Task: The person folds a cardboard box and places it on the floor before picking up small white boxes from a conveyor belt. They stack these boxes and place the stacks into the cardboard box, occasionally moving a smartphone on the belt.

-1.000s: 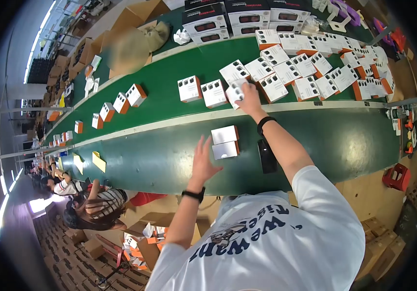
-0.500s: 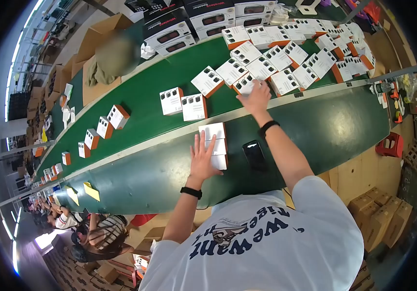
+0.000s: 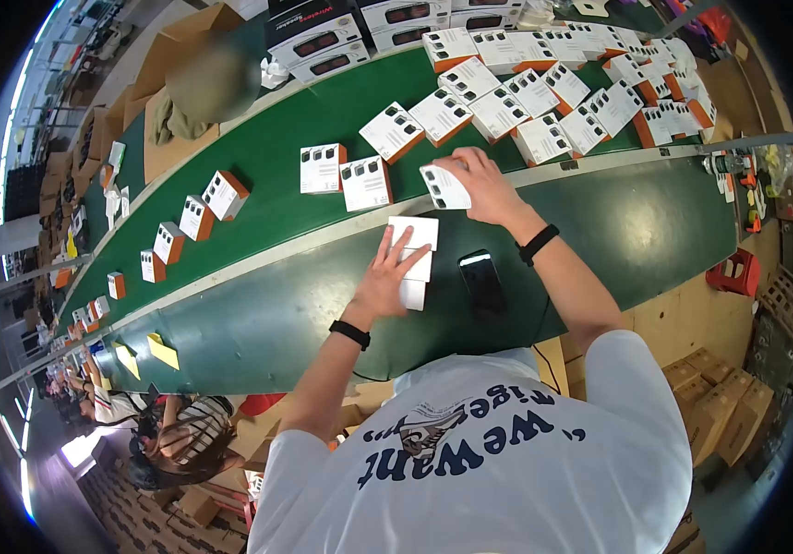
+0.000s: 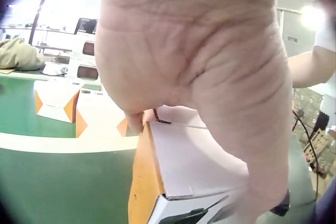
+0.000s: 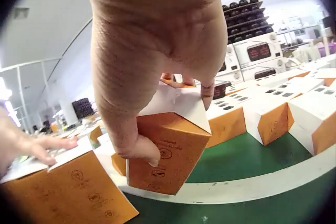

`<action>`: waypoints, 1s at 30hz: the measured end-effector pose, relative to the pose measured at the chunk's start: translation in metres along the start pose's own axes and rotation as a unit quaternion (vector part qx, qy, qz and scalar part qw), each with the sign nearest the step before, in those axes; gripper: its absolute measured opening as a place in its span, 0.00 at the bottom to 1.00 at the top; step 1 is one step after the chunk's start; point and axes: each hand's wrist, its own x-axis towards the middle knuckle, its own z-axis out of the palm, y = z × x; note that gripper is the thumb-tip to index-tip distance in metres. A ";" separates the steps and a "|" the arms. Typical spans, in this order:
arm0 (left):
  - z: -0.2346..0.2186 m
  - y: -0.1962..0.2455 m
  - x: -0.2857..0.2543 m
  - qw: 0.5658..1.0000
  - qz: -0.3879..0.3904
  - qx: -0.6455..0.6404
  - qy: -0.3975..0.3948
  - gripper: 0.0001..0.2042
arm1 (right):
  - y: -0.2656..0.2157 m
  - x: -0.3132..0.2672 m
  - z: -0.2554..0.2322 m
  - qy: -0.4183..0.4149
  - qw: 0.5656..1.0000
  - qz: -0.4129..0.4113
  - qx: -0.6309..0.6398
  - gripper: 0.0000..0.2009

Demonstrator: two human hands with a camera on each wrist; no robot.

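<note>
My right hand point(image 3: 492, 191) grips a white and orange box point(image 3: 445, 186) over the pale rail; in the right wrist view its thumb lies on the orange side of that box point(image 5: 167, 153). My left hand point(image 3: 381, 285) rests with fingers spread on a short row of white boxes point(image 3: 414, 232) on the near green surface. In the left wrist view the left hand point(image 4: 194, 66) covers the top of a box with an orange side point(image 4: 143, 176). Two printed boxes point(image 3: 366, 184) stand on the green belt just beyond the rail.
Many white boxes point(image 3: 542, 140) crowd the belt at the right, with several more point(image 3: 196, 219) spaced out at the left. A black phone point(image 3: 480, 281) lies right of the row. Speaker boxes point(image 3: 320, 44) are stacked behind. Yellow papers point(image 3: 163, 351) and seated people are at the left.
My right hand has taken a box from the cluster and brought it left and nearer, over the rail. The left hand has come down onto the row.
</note>
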 end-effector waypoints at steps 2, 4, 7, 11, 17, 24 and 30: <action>-0.002 -0.008 0.002 0.998 0.053 0.015 -0.017 0.62 | 0.003 0.001 0.007 -0.017 0.997 -0.070 -0.001 0.46; -0.010 -0.010 0.005 0.993 0.106 0.028 -0.043 0.60 | -0.004 -0.001 0.007 -0.074 0.987 -0.144 -0.016 0.44; -0.014 -0.018 0.006 0.983 0.145 0.079 -0.075 0.60 | -0.020 -0.010 0.014 -0.210 0.962 -0.151 0.085 0.45; -0.030 0.000 -0.016 0.996 0.038 0.035 -0.072 0.63 | -0.008 -0.009 -0.014 -0.110 0.966 -0.016 0.233 0.52; 0.045 0.025 -0.041 0.971 -0.166 -0.093 0.147 0.59 | 0.019 0.015 0.001 -0.185 0.969 -0.029 0.161 0.51; 0.070 0.037 -0.014 0.950 -0.243 0.042 0.194 0.50 | 0.020 0.011 0.001 -0.196 0.971 -0.018 0.137 0.52; 0.076 0.036 -0.017 0.945 -0.227 0.057 0.230 0.44 | 0.093 -0.050 0.042 -0.088 0.539 0.180 0.818 0.50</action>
